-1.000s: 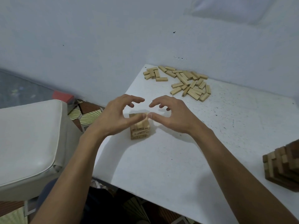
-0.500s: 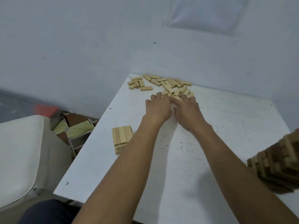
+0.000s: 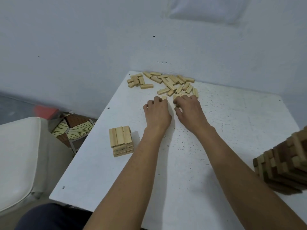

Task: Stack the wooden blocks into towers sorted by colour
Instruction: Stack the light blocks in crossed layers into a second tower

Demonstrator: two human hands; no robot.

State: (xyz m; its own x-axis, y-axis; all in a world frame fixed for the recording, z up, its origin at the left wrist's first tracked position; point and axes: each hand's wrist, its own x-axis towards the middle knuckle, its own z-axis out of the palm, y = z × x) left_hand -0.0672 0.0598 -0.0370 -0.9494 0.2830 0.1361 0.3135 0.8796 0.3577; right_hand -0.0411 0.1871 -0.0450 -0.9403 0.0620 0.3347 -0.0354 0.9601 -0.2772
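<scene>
Several loose light wooden blocks [image 3: 166, 82] lie in a pile at the table's far edge by the wall. My left hand [image 3: 157, 112] sits at the pile's near edge, fingers curled round a light block [image 3: 164, 97] whose end sticks out. Beside it, my right hand [image 3: 189, 110] curls its fingers over another light block [image 3: 175, 96]. A short light-coloured tower [image 3: 120, 141] stands near the table's left edge, apart from both hands. A taller tower of dark and light blocks [image 3: 289, 163] stands at the right edge, partly cut off.
The white speckled table [image 3: 182, 171] butts against a pale wall. A white padded seat [image 3: 18, 155] stands to the left, lower than the table. Patterned floor tiles [image 3: 74, 128] and a red object [image 3: 44, 111] show between them.
Both hands left the short light tower and reached forward to the loose pile. Their fingers have since curled onto blocks at its near edge.
</scene>
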